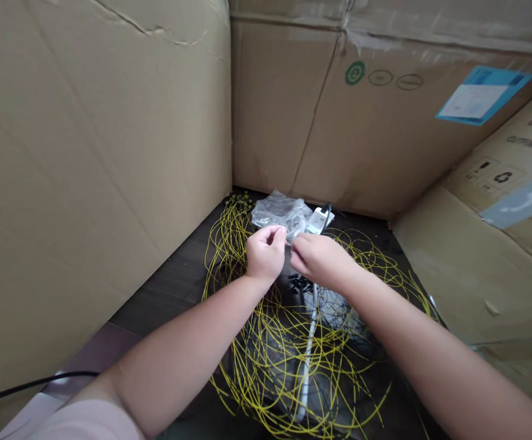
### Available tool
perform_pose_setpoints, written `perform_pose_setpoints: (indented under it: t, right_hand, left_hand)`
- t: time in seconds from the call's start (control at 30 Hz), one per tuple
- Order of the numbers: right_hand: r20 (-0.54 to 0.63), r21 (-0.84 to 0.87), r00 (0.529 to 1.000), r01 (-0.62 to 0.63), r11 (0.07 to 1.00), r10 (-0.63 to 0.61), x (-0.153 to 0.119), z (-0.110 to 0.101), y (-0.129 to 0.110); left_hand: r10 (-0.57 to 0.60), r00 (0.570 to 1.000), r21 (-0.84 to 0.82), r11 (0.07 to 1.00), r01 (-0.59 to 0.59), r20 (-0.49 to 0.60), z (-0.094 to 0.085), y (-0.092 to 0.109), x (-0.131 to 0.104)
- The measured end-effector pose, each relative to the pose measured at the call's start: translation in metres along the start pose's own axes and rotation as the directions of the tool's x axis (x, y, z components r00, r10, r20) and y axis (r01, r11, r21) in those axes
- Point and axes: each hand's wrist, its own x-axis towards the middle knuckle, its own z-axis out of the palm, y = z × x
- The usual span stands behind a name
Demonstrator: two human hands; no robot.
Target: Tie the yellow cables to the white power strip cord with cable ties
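My left hand and my right hand meet close together in the middle, both with fingers pinched. What they hold is too small to make out. Just beyond them lies a crumpled clear plastic bag. A white power strip with a black plug in it sits beside the bag, past my right hand. Thin yellow wires spread in a tangled heap below and around both hands. Small black pieces lie under my right hand, near a bundle of thin dark wires.
Large cardboard boxes stand on the left, at the back and on the right, walling in the dark surface. A white wrapped cable runs toward me through the wires. A black cord crosses at lower left.
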Motion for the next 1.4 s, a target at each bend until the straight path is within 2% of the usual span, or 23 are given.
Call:
perform_pose_setpoints:
  t: [0.07,0.1,0.13,0.2,0.27,0.33,0.4,0.5,0.6,0.67,0.83,0.93,1.07,1.23,1.4]
  right_hand:
    - [-0.133,0.193,0.98,-0.121,0.974,0.148,-0.014,-0.007,0.007]
    - [-0.163,0.321,0.951,-0.2,0.926,0.262,-0.023,-0.01,0.01]
    - [-0.144,0.463,0.912,-0.281,0.841,0.384,-0.032,-0.012,0.012]
    - [0.001,0.735,0.806,-0.403,0.546,0.593,-0.051,-0.015,0.014]
    - [0.144,0.911,0.697,-0.371,0.182,0.703,-0.069,-0.013,0.014]
    - [0.25,0.963,0.621,-0.242,-0.122,0.743,-0.081,-0.008,0.012]
    - [0.337,0.937,0.59,-0.135,-0.322,0.734,-0.089,-0.001,0.011]
    - [0.399,0.879,0.615,-0.044,-0.475,0.68,-0.093,0.011,0.01]
    - [0.392,0.84,0.66,0.028,-0.542,0.641,-0.093,0.02,0.008]
    - [0.377,0.826,0.683,0.057,-0.561,0.625,-0.092,0.024,0.005]
    - [0.353,0.818,0.725,0.067,-0.571,0.592,-0.088,0.031,-0.007]
    - [0.322,0.835,0.711,0.098,-0.541,0.625,-0.087,0.034,-0.012]
    - [0.285,0.863,0.675,0.128,-0.488,0.681,-0.085,0.034,-0.014]
    - [0.272,0.88,0.649,0.132,-0.457,0.711,-0.086,0.033,-0.015]
    - [0.275,0.881,0.645,0.128,-0.456,0.712,-0.086,0.032,-0.015]
  left_hand:
    - [-0.028,0.998,-0.002,1.0,0.028,0.049,0.001,-0.001,-0.001]
    - [-0.058,0.994,-0.003,0.998,0.058,0.091,0.001,-0.002,-0.002]
    - [-0.092,0.986,0.0,0.996,0.093,0.141,0.002,-0.003,-0.004]
    - [-0.152,0.957,0.029,0.988,0.15,0.247,0.004,-0.003,-0.009]
    - [-0.184,0.921,0.077,0.983,0.167,0.343,0.006,-0.001,-0.016]
    - [-0.178,0.891,0.131,0.982,0.135,0.417,0.007,0.002,-0.022]
    - [-0.147,0.868,0.183,0.981,0.067,0.474,0.008,0.005,-0.029]
    - [-0.093,0.833,0.238,0.97,-0.048,0.546,0.007,0.01,-0.035]
    - [-0.06,0.814,0.254,0.961,-0.11,0.578,0.006,0.015,-0.037]
    - [-0.078,0.807,0.253,0.963,-0.091,0.586,0.006,0.019,-0.038]
    - [-0.236,0.769,0.227,0.966,0.122,0.593,0.008,0.025,-0.038]
    - [-0.299,0.751,0.195,0.954,0.227,0.589,0.009,0.025,-0.038]
    - [-0.347,0.725,0.181,0.936,0.3,0.595,0.01,0.023,-0.037]
    - [-0.369,0.703,0.212,0.929,0.305,0.608,0.01,0.021,-0.037]
    - [-0.352,0.72,0.223,0.936,0.272,0.598,0.01,0.021,-0.038]
